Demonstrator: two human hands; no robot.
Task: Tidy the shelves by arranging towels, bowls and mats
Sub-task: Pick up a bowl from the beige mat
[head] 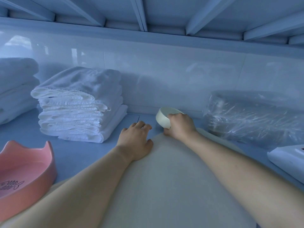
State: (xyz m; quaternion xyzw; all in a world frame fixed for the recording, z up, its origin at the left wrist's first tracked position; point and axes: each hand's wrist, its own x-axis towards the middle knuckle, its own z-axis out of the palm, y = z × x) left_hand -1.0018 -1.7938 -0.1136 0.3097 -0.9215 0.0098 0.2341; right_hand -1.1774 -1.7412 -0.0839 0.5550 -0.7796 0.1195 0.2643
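Blue shelf [74, 153] carries folded white towels [79, 106] at left. The right hand [180, 127] curls its fingers round a tilted small white bowl [162, 118] at the far edge of a pale mat [164, 170]. The left hand [134, 140] rests just beside, fingers spread and relaxed.

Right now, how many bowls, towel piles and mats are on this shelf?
Bowls: 2, the pink cat-eared bowl and the small white bowl
Towel piles: 2, the middle towel pile and the left towel pile
Mats: 1, the pale mat
Total: 5
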